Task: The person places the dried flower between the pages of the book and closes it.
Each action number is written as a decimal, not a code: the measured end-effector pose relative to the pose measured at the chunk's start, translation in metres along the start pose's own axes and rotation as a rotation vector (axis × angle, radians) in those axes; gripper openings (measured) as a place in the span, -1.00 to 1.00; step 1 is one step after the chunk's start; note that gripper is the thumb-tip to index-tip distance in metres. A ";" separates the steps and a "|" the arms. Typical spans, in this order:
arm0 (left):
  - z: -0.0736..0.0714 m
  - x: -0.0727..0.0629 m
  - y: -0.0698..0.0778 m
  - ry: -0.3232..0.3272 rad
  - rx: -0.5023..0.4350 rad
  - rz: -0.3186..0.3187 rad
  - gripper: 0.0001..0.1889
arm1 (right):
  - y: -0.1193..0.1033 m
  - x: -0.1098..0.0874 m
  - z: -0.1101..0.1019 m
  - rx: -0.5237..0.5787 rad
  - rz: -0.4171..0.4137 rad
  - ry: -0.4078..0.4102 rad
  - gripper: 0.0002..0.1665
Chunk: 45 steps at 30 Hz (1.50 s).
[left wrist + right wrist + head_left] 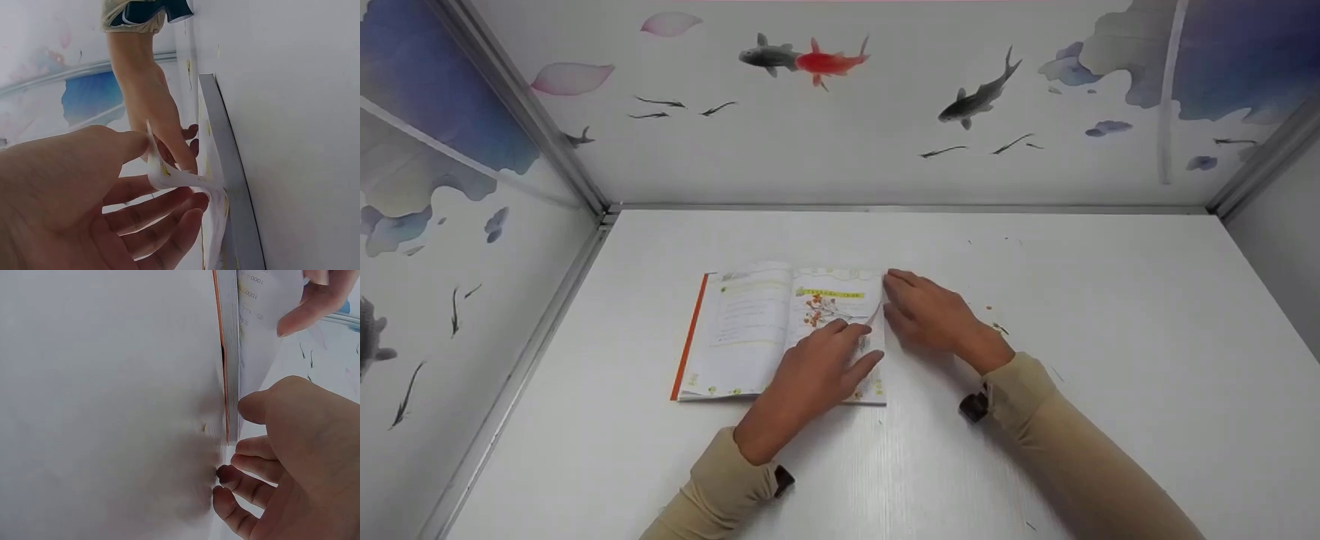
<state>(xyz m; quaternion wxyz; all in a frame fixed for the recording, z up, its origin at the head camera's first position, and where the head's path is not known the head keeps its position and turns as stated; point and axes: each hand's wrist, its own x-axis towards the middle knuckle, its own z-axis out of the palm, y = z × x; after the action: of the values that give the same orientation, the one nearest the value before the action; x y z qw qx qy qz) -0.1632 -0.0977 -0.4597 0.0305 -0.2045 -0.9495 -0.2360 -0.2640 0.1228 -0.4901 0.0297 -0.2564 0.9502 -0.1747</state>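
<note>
An open book (pixel 750 315) with an orange cover edge lies on the white table, its right page printed with a yellow heading and a drawing of a branch with orange fruit. Across that right page reaches my left hand (pixel 817 367). Between its thumb and fingers the left wrist view shows a lifted, curling page (pixel 171 179). My right hand (pixel 936 313) is at the book's upper right edge, thumb tip close against the page block (pixel 229 365) and fingertips down at the tabletop. The left hand covers the lower part of the right page.
Small dark and orange specks (pixel 996 327) lie on the table (pixel 1147 337) right of the book. White panels (pixel 870 150) printed with fish and petals stand behind and at the sides, meeting the table along metal edging.
</note>
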 end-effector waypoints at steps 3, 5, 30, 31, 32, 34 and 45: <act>-0.007 0.000 0.001 0.029 -0.046 -0.013 -0.54 | -0.001 0.000 0.001 -0.001 0.000 0.006 -0.25; -0.014 0.001 0.000 0.046 -0.084 -0.019 -0.58 | -0.002 0.000 0.001 -0.002 -0.004 0.005 -0.23; -0.079 -0.008 -0.027 0.139 -0.351 -0.118 -0.63 | -0.015 0.002 -0.005 -0.072 -0.009 -0.096 -0.23; -0.081 -0.009 -0.028 0.152 -0.355 -0.132 -0.66 | -0.015 0.002 -0.005 -0.072 -0.010 -0.096 -0.23; -0.082 -0.009 -0.030 0.164 -0.359 -0.147 -0.70 | -0.015 0.002 -0.005 -0.073 -0.012 -0.095 -0.23; -0.085 -0.009 -0.035 0.183 -0.363 -0.183 -0.78 | -0.015 0.003 -0.005 -0.071 -0.012 -0.098 -0.23; -0.092 -0.016 -0.076 0.155 -0.298 -0.315 -0.62 | -0.014 0.003 -0.004 -0.060 0.002 -0.111 -0.22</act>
<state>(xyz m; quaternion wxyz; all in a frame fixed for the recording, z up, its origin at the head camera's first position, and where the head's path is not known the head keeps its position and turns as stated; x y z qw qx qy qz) -0.1832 -0.2075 -0.4139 0.0356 -0.0373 -0.9191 -0.3907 -0.2609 0.1112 -0.4817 0.0748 -0.2657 0.9521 -0.1316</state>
